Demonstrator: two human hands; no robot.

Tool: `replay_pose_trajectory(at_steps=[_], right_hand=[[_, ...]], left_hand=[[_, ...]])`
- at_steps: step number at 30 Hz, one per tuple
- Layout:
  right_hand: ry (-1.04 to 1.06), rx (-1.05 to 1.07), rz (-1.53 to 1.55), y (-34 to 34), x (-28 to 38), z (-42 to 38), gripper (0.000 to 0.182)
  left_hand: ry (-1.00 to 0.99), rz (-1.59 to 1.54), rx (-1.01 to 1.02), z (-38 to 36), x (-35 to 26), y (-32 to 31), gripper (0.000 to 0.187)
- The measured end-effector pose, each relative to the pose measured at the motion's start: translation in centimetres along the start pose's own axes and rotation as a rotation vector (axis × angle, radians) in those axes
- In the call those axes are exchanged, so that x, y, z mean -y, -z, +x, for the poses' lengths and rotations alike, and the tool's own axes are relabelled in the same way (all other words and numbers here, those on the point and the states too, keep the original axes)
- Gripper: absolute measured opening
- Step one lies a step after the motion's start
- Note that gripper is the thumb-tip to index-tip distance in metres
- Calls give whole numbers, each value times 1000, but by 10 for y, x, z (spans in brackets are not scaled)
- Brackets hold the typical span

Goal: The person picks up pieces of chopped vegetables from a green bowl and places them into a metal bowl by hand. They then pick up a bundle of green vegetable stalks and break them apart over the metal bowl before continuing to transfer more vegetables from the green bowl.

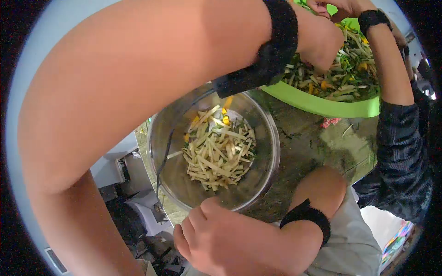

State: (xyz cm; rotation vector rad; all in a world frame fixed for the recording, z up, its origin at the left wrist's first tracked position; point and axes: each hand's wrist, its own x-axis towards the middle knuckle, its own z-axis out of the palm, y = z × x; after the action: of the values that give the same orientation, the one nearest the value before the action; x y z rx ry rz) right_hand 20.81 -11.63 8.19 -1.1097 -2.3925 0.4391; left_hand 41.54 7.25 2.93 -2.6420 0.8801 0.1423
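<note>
A shiny metal bowl (275, 152) stands near me, holding pale cut vegetable strips (216, 156) with some green and orange bits. My right hand (221, 237) is closed at its near rim, fingers curled at the edge. My left arm crosses above the bowl, and my left hand (322, 43) reaches down into a light green tub (322, 105). Mixed shredded vegetables (350, 78) in green, pale and orange lie in that tub. The left fingers bend downward among the shreds, and their tips are hidden.
Another person's hand (343, 8), with a black wristband and dark sleeve (398, 152), works over the tub's far side. Beneath both vessels is a worn, stained table (313, 147) with a small pink scrap (330, 122). A dark cable (168, 154) hangs across the metal bowl.
</note>
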Motion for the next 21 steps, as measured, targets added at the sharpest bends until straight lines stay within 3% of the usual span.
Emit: replay_pose_trajectory(at_steps=[21], right_hand=[[32, 16, 12, 0, 4, 3, 36]], left_hand=[[176, -651, 14, -43, -9, 61, 38]])
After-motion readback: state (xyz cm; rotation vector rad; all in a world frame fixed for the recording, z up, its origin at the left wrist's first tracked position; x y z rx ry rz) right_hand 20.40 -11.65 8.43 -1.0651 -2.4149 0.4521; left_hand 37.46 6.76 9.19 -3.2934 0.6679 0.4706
